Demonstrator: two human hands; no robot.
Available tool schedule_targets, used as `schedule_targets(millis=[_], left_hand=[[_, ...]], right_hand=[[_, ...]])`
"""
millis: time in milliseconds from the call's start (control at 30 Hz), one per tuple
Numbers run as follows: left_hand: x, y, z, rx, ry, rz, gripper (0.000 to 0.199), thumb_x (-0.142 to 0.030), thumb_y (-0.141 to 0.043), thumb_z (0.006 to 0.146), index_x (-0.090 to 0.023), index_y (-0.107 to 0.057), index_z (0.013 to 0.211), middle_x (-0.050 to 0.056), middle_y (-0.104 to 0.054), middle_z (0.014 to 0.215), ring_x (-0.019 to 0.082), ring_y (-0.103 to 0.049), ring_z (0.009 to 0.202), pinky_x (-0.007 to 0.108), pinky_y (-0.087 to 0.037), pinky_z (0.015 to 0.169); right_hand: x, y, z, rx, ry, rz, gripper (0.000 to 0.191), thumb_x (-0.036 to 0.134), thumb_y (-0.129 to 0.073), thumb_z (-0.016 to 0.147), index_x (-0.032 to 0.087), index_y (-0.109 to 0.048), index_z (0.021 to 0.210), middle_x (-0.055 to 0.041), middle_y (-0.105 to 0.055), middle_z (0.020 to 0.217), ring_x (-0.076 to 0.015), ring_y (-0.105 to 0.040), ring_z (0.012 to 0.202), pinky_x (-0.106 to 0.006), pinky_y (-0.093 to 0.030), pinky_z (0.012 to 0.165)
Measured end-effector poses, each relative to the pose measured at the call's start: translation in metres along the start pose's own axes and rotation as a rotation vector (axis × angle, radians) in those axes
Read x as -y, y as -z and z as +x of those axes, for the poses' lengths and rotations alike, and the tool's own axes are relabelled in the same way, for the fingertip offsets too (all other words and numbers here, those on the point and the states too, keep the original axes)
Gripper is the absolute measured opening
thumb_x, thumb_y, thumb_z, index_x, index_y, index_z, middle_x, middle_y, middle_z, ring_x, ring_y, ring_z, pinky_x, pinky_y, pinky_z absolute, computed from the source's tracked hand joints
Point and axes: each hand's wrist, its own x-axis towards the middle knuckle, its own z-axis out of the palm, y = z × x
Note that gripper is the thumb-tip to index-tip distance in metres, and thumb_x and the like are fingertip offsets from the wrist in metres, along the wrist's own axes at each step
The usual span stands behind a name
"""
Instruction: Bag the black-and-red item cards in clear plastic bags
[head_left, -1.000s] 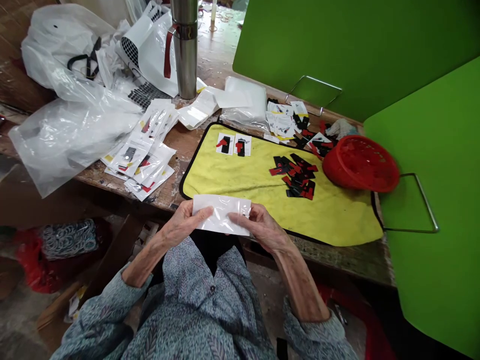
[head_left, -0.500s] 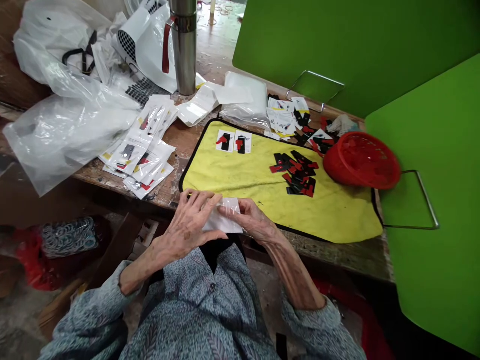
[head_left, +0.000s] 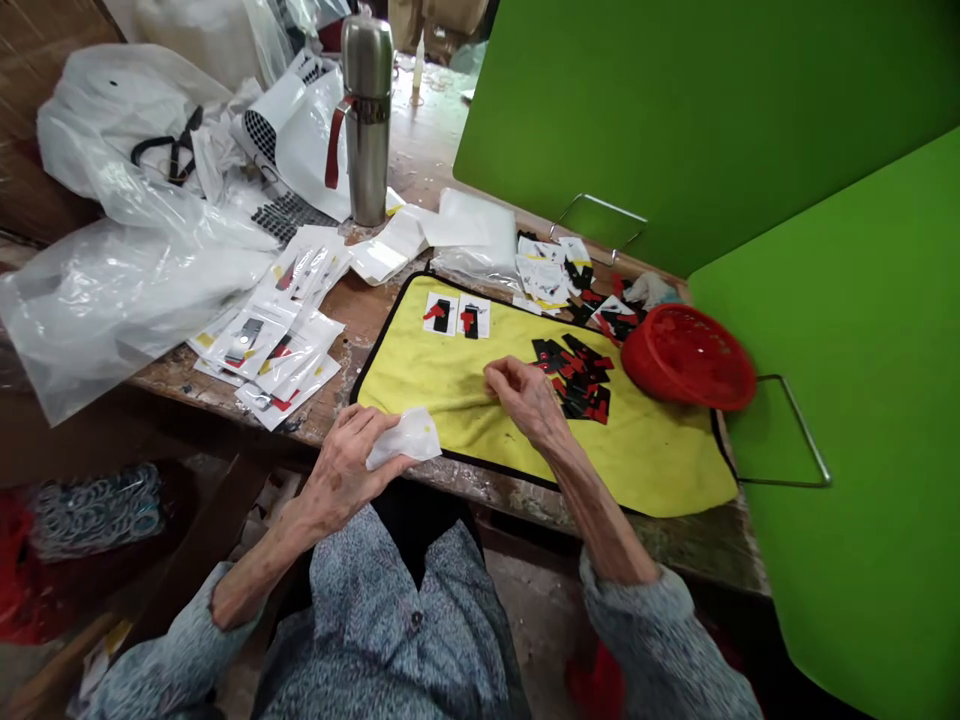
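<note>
A small white plastic bag (head_left: 409, 437) is held between the thumb and fingers of my left hand (head_left: 346, 462), at the front edge of the yellow mat (head_left: 465, 400). My right hand (head_left: 529, 400) hangs over the middle of the mat, its thumb and fingertips pressed together; whatever it may pinch is too small to make out. Just beyond and to its right lies a pile of black and red pieces (head_left: 581, 370). Near the mat's back edge two white cards (head_left: 440, 313) sit side by side, each with a black and red piece on it.
A red basket (head_left: 686, 355) stands at the mat's right side. Filled packets (head_left: 281, 335) are heaped on the left, below a steel flask (head_left: 367, 130). Clear plastic (head_left: 127, 290) covers the far left. Green panels (head_left: 600, 90) bound the back and right.
My right hand has let go of the white bag and moved right and forward over the mat. My left hand still holds the bag. The view has shifted slightly.
</note>
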Motion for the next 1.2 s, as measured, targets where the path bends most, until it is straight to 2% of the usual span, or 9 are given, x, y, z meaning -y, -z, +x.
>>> schedule_targets(millis=[133, 333, 467, 567, 833, 933, 1033, 1100, 1200], left_hand=[[0.002, -0.002, -0.001, -0.018, -0.013, 0.003, 0.029, -0.025, -0.070, 0.083, -0.017, -0.055, 0.107, 0.005, -0.067, 0.089, 0.020, -0.063, 0.082, 0.037, -0.048, 0.084], [0.006, -0.001, -0.007, -0.026, 0.033, 0.029, 0.033, -0.026, -0.070, 0.083, -0.018, -0.055, 0.111, 0.007, -0.069, 0.097, 0.023, -0.064, 0.089, 0.041, -0.048, 0.087], [0.009, -0.001, -0.010, -0.033, 0.058, 0.044, 0.034, -0.026, -0.069, 0.082, -0.018, -0.056, 0.112, 0.007, -0.070, 0.098, 0.024, -0.065, 0.090, 0.043, -0.048, 0.087], [0.009, -0.001, -0.011, -0.034, 0.055, 0.061, 0.039, -0.027, -0.070, 0.082, -0.018, -0.054, 0.116, 0.008, -0.069, 0.099, 0.025, -0.065, 0.091, 0.043, -0.048, 0.089], [0.006, -0.002, -0.008, -0.024, 0.099, 0.059, 0.063, -0.029, -0.077, 0.075, -0.019, -0.047, 0.130, 0.010, -0.067, 0.114, 0.027, -0.063, 0.101, 0.043, -0.048, 0.090], [0.003, 0.003, -0.003, -0.022, 0.093, 0.052, 0.056, -0.027, -0.075, 0.077, -0.019, -0.050, 0.126, 0.008, -0.069, 0.109, 0.025, -0.064, 0.097, 0.041, -0.047, 0.089], [0.002, 0.007, 0.001, -0.022, 0.092, 0.053, 0.050, -0.026, -0.075, 0.077, -0.018, -0.053, 0.122, 0.007, -0.070, 0.104, 0.024, -0.065, 0.095, 0.040, -0.045, 0.088], [0.002, 0.007, 0.003, -0.017, 0.097, 0.047, 0.048, -0.025, -0.076, 0.077, -0.017, -0.054, 0.119, 0.007, -0.070, 0.104, 0.023, -0.065, 0.094, 0.039, -0.045, 0.088], [0.003, 0.005, 0.003, -0.025, 0.087, 0.045, 0.046, -0.025, -0.077, 0.077, -0.017, -0.055, 0.116, 0.007, -0.070, 0.105, 0.023, -0.065, 0.095, 0.040, -0.043, 0.089]], right_hand=[[0.002, -0.004, 0.053, -0.244, -0.028, -0.412, 0.016, 0.025, -0.048, 0.087, 0.014, -0.060, 0.088, -0.0110, -0.065, 0.082, -0.0243, -0.060, 0.077, -0.036, -0.044, 0.073], [0.007, -0.033, 0.090, -0.340, -0.057, -0.614, 0.038, 0.039, -0.057, 0.089, 0.005, -0.056, 0.107, -0.0297, -0.061, 0.106, -0.0414, -0.056, 0.104, -0.056, -0.038, 0.088], [0.002, -0.038, 0.098, -0.389, -0.149, -0.444, 0.038, 0.036, -0.065, 0.080, 0.011, -0.056, 0.107, -0.0226, -0.062, 0.109, -0.0390, -0.055, 0.106, -0.057, -0.035, 0.093], [0.001, -0.038, 0.101, -0.399, -0.262, -0.317, 0.027, 0.036, -0.066, 0.075, 0.016, -0.058, 0.092, -0.0162, -0.065, 0.098, -0.0360, -0.057, 0.100, -0.053, -0.038, 0.091], [0.017, -0.043, 0.100, -0.435, -0.278, -0.211, 0.012, 0.024, -0.053, 0.077, 0.018, -0.054, 0.087, -0.0111, -0.066, 0.093, -0.0320, -0.057, 0.097, -0.054, -0.034, 0.093], [0.022, -0.031, 0.088, -0.392, -0.265, -0.160, 0.011, 0.022, -0.053, 0.076, 0.017, -0.054, 0.085, -0.0092, -0.066, 0.089, -0.0272, -0.059, 0.089, -0.046, -0.039, 0.088], [0.029, -0.010, 0.052, -0.273, -0.171, -0.049, 0.010, 0.024, -0.057, 0.075, 0.018, -0.054, 0.082, -0.0042, -0.063, 0.083, -0.0191, -0.056, 0.076, -0.032, -0.043, 0.074], [0.037, 0.005, 0.017, -0.068, 0.007, 0.197, 0.016, 0.030, -0.063, 0.075, 0.017, -0.056, 0.081, -0.0015, -0.060, 0.077, -0.0162, -0.053, 0.071, -0.028, -0.042, 0.067], [0.050, 0.018, -0.032, 0.195, 0.049, 0.316, 0.023, 0.039, -0.068, 0.076, 0.018, -0.059, 0.080, -0.0002, -0.057, 0.075, -0.0146, -0.051, 0.069, -0.025, -0.040, 0.062]])
